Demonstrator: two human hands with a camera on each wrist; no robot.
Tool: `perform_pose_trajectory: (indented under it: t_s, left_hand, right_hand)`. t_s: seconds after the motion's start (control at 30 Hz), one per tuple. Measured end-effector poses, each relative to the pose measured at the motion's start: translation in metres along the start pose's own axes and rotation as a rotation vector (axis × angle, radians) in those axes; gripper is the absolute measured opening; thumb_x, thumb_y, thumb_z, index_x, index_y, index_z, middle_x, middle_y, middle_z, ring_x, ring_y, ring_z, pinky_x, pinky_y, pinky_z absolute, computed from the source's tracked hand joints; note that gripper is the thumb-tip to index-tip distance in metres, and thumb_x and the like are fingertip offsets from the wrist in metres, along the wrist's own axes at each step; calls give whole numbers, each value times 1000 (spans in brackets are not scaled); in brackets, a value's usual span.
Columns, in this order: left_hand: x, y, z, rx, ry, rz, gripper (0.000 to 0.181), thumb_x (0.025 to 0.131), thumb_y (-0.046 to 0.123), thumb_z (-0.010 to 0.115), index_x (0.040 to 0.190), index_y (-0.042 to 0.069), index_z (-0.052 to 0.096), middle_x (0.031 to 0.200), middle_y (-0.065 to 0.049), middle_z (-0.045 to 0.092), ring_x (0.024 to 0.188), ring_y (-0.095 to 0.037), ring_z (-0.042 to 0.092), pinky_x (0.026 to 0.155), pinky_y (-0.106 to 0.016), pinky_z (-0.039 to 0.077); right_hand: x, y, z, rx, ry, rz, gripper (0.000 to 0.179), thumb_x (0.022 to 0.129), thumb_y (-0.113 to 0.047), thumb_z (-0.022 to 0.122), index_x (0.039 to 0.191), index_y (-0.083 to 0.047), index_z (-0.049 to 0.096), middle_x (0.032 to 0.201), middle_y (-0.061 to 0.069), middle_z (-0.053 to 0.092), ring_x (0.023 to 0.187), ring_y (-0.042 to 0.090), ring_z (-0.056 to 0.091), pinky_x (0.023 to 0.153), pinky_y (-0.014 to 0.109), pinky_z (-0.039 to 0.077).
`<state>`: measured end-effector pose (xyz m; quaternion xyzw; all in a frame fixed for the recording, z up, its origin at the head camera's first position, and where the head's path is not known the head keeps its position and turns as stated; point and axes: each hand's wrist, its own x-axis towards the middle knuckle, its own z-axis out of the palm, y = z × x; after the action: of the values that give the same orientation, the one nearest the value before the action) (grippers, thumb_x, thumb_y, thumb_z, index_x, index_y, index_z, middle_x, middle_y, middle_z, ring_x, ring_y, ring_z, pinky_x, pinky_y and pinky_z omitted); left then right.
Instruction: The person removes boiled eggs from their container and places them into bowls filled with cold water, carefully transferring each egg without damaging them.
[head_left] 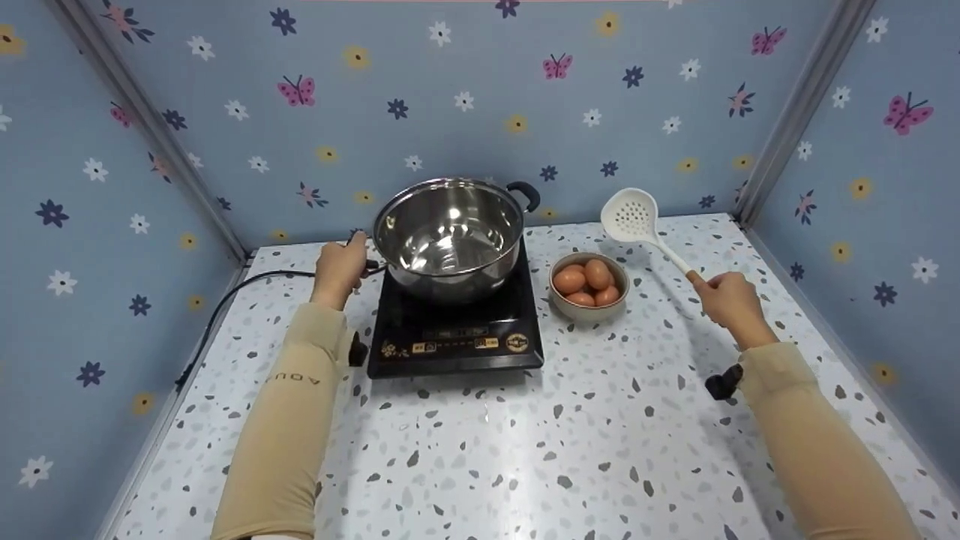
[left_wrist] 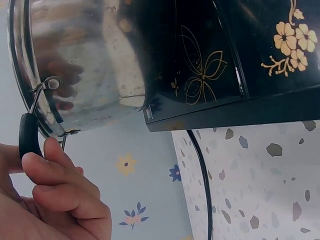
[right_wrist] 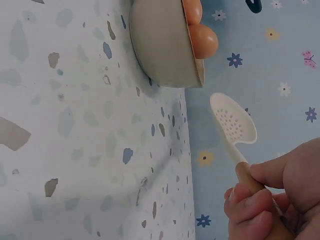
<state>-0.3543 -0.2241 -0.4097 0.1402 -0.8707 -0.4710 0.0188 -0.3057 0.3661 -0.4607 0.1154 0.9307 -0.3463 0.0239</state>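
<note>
A steel pot (head_left: 450, 232) with black handles stands on a black induction cooker (head_left: 457, 345), no lid on it. My left hand (head_left: 340, 266) grips the pot's left handle (left_wrist: 30, 132), fingers curled round it in the left wrist view. On the right, my right hand (head_left: 731, 304) holds a white slotted skimmer (head_left: 631, 216) by its wooden handle (right_wrist: 248, 177), its perforated head raised toward the back wall. Between pot and skimmer sits a bowl (head_left: 587, 307) with several brown eggs (head_left: 597, 274) in it.
A black power cord (head_left: 247, 281) runs from behind the left hand to the table's left edge. Flower-patterned walls (head_left: 480, 97) enclose the speckled white table (head_left: 480, 450) at the back and both sides.
</note>
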Motion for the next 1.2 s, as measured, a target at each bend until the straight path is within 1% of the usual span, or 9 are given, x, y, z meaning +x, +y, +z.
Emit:
perform_pose_trajectory:
  t_s: [0.1, 0.2, 0.3, 0.43, 0.53, 0.63, 0.87, 1.03, 1.2]
  left_hand:
    - [-3, -4, -2, 34, 30, 19, 57, 115, 52, 30, 112, 5, 62, 80, -6, 69, 57, -15, 55, 65, -36, 46]
    - [-9, -10, -6, 42, 65, 31, 66, 115, 54, 25, 125, 0, 62, 88, -9, 68, 64, -18, 59, 71, -38, 48]
    - [-15, -17, -8, 29, 82, 30, 67, 116, 54, 23, 128, -1, 60, 84, -6, 65, 67, -19, 58, 71, -39, 48]
    - [-19, -27, -7, 8, 110, 25, 60, 115, 53, 23, 113, 6, 59, 75, 0, 62, 63, -18, 56, 69, -38, 47]
    - [-22, -36, -3, -20, 129, 22, 56, 116, 52, 22, 103, 10, 57, 72, 1, 61, 61, -18, 55, 69, -39, 46]
    - [-25, -43, 1, -39, 130, 25, 56, 116, 50, 20, 99, 10, 56, 71, 1, 60, 59, -18, 53, 68, -40, 46]
    - [-33, -49, 6, -32, 139, 49, 57, 117, 48, 20, 99, 8, 56, 69, 0, 59, 58, -18, 53, 65, -39, 46]
    - [-37, -49, 7, -29, 146, 47, 57, 117, 49, 21, 100, 8, 57, 68, 2, 59, 57, -17, 54, 63, -37, 47]
    - [-42, -49, 8, -41, 146, 31, 58, 117, 48, 22, 110, 6, 61, 67, 3, 59, 56, -15, 55, 62, -35, 48]
  right_hand:
    - [0, 4, 5, 11, -9, 11, 58, 115, -46, 48, 112, 8, 70, 68, 4, 62, 58, 15, 52, 54, 33, 44]
    - [2, 6, 9, 4, -17, 14, 61, 115, -48, 47, 109, 8, 71, 62, -1, 56, 56, 13, 50, 53, 33, 43]
    - [3, 8, 12, 8, -29, 19, 63, 115, -48, 46, 110, 9, 72, 62, -2, 54, 56, 13, 49, 53, 33, 42]
    - [2, 11, 16, 25, -49, 33, 64, 116, -49, 45, 114, 9, 72, 62, -2, 53, 55, 13, 49, 53, 33, 42]
    - [0, 13, 18, 32, -64, 44, 62, 115, -50, 45, 103, 5, 70, 58, -4, 52, 53, 13, 49, 52, 33, 42]
    - [0, 16, 20, 35, -72, 50, 59, 115, -50, 45, 96, 2, 66, 56, -3, 52, 51, 13, 48, 51, 34, 42]
    - [1, 20, 24, 20, -54, 57, 57, 116, -41, 45, 115, 11, 67, 63, 0, 57, 56, 13, 52, 54, 33, 45]
    - [0, 24, 27, 30, -63, 63, 56, 116, -42, 45, 107, 8, 67, 60, -2, 56, 52, 12, 50, 52, 32, 44]
    - [-1, 27, 31, 47, -72, 67, 55, 115, -46, 46, 105, 5, 65, 60, -2, 57, 52, 11, 49, 54, 32, 44]
